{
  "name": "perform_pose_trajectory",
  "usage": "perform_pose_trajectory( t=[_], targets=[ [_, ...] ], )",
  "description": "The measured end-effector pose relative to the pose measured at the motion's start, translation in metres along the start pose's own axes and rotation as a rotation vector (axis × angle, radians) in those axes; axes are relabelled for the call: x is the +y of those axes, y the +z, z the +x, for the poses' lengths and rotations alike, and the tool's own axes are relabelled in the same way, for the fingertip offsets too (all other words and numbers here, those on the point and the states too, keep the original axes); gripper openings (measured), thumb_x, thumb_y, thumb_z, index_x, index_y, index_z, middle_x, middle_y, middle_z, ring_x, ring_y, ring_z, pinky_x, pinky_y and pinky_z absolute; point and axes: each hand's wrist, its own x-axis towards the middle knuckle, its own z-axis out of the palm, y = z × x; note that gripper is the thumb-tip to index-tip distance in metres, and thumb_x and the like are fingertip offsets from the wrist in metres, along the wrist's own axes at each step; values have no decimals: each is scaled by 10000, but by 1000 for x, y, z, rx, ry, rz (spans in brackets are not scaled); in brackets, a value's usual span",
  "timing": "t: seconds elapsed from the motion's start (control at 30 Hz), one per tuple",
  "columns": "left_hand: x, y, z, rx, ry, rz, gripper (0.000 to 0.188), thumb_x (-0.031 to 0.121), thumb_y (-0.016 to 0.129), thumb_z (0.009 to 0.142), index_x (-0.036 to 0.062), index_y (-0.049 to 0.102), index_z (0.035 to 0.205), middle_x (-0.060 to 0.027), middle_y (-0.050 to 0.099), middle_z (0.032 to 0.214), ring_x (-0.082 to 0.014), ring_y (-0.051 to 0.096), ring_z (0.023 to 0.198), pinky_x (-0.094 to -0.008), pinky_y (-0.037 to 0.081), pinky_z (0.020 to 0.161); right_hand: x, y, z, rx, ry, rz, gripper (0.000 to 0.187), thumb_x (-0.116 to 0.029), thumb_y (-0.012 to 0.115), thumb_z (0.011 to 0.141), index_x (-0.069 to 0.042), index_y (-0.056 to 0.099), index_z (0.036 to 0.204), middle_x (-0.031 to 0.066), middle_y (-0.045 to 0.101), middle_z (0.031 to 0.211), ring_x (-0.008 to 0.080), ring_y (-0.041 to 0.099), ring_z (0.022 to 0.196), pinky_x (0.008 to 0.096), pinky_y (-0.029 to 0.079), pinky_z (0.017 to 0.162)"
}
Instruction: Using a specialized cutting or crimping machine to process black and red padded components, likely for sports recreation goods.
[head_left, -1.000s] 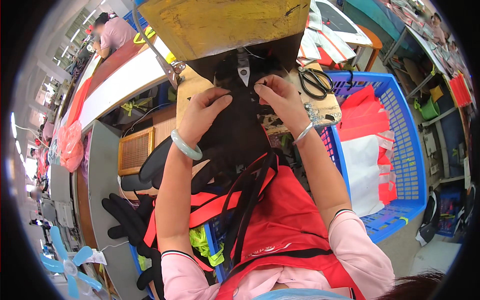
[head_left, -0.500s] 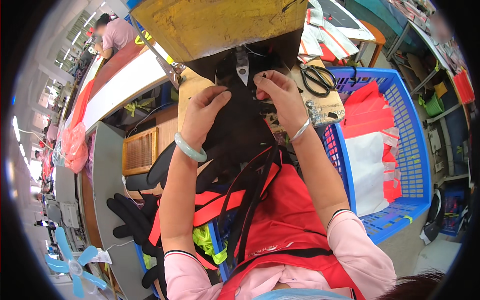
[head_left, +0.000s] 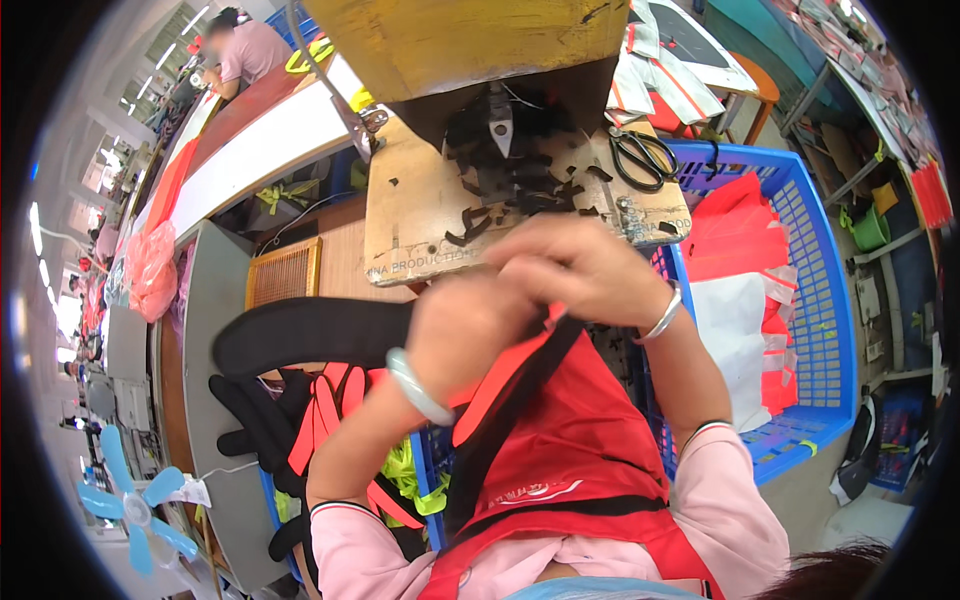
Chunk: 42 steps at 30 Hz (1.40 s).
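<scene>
My left hand (head_left: 465,330) and my right hand (head_left: 595,265) meet over my lap, just off the front edge of the machine table, both blurred. The left hand is closed on a black padded strap (head_left: 310,335) whose wide rounded end sticks out to the left. Over it lies my right hand, fingers curled; what they pinch is hidden. An orange-red strip (head_left: 500,385) with black edging hangs from under the hands onto the red apron (head_left: 580,430). Beyond stands the machine's yellow head (head_left: 470,45) with a pointed metal foot (head_left: 501,130).
Black scraps (head_left: 530,185) litter the wooden machine table (head_left: 410,220). Black-handled scissors (head_left: 642,160) lie at its right. A blue basket (head_left: 830,300) at right holds orange-red and white pieces. Left below are more black straps (head_left: 260,425). A blue fan (head_left: 137,508) stands far left; a person (head_left: 250,50) sits behind.
Both hands have drawn back from beside the machine foot toward my body and come together. The black piece came off the table with them, uncovering the scraps.
</scene>
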Motion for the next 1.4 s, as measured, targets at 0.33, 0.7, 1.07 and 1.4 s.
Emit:
perform_pose_trajectory(
  t=[0.33, 0.7, 1.07, 1.4],
  targets=[
    [98, 59, -47, 144, 550, 206, 232, 226, 575, 843, 88, 642, 1017, -61, 618, 1167, -287, 575, 1189, -461, 410, 1057, -76, 52, 10, -420, -211, -58, 302, -303, 680, 875, -7, 654, 928, 224, 640, 787, 421, 619, 736, 443, 509, 677],
    [36, 107, -50, 298, -39, -208, 498, 278, 808, 758, 93, 590, 1165, -125, 572, 1306, -368, 443, 1339, -522, 281, 1130, -19, -41, -104, 435, -396, 864, 295, -353, 559, 999, -92, 616, 1125, 60, 571, 938, 185, 501, 804, 329, 408, 714],
    [21, 75, -38, 128, -30, -437, 264, 229, 758, 791, 75, 671, 987, -90, 653, 845, -296, 625, 780, -383, 476, 696, 92, -33, -219, 1349, 63, 1127, 458, -422, 708, 885, -118, 614, 1215, 85, 604, 1302, 264, 551, 1212, 461, 407, 1058],
    [30, 80, -37, -165, -190, -655, 312, 241, 729, 833, 11, 669, 1035, -129, 685, 973, -305, 662, 903, -359, 514, 794, 120, -103, -228, 613, -910, 1567, 115, -192, 638, 886, -88, 597, 858, -25, 547, 663, 91, 502, 586, 252, 420, 597]
  ],
)
